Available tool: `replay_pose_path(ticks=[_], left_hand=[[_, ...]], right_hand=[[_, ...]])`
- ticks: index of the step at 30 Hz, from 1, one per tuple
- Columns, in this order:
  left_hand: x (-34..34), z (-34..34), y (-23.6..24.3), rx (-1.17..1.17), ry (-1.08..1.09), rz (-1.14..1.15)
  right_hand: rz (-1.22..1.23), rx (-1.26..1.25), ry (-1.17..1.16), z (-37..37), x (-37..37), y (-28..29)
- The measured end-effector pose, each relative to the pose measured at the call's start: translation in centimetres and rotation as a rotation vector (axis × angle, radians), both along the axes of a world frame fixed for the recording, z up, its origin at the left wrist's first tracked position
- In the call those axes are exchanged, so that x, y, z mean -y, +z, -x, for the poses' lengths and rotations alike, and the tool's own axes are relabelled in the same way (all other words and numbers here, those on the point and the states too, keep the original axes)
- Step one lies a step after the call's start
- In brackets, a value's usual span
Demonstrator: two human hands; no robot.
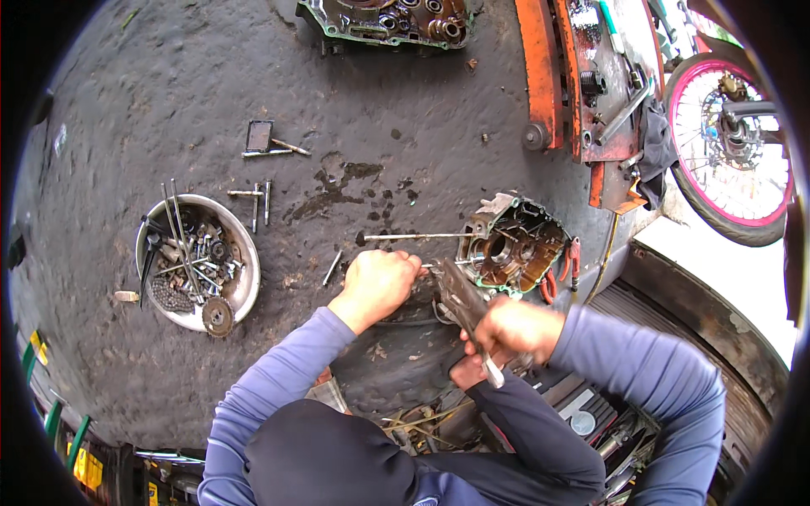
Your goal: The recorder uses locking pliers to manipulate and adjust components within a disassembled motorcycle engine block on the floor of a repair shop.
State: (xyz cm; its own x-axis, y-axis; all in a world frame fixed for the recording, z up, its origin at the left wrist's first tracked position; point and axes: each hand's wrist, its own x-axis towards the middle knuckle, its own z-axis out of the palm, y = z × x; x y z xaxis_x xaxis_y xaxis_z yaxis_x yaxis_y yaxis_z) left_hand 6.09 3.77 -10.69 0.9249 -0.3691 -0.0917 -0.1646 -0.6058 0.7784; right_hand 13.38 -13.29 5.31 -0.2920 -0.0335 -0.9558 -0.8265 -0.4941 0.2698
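My left hand (379, 282) is closed around a thin metal rod (443, 261) beside an open engine casing (514, 244), which has oily brown insides. My right hand (515, 329), blurred by motion, grips a dark, flat metal tool (461, 299) angled up toward that rod. A second person's hand (468, 371), in a dark sleeve, is just below my right hand; whether it touches the tool is unclear. A long loose rod (409, 237) reaches left from the casing, and red-handled pliers (570, 266) lie to its right.
A steel bowl (246, 261) of bolts and parts sits left, near loose bolts (266, 207). Another casing (384, 21) is at the top. An orange metal stand (544, 67) with tools and a pink-rimmed wheel (730, 148) stand right. A dark-hooded head (329, 447) is between my arms.
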Motion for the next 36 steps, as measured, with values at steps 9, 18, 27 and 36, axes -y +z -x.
replay_pose_path(ticks=[9,18,27,36], left_hand=[[-0.9,0.1,0.0,-0.010,-0.052,0.038],[-0.5,-0.1,-0.1,-0.018,-0.091,-0.013],[-0.6,-0.2,0.4,0.017,-0.086,-0.026],[-0.6,-0.1,0.1,-0.012,-0.112,-0.032]], right_hand=[[-0.026,0.243,-0.260,8.1,1.2,-1.3],[-0.042,0.948,-0.240,19.1,1.8,-10.9],[-0.031,0.652,-0.272,15.8,1.3,-6.6],[-0.007,0.445,-0.254,13.2,0.6,-3.8]])
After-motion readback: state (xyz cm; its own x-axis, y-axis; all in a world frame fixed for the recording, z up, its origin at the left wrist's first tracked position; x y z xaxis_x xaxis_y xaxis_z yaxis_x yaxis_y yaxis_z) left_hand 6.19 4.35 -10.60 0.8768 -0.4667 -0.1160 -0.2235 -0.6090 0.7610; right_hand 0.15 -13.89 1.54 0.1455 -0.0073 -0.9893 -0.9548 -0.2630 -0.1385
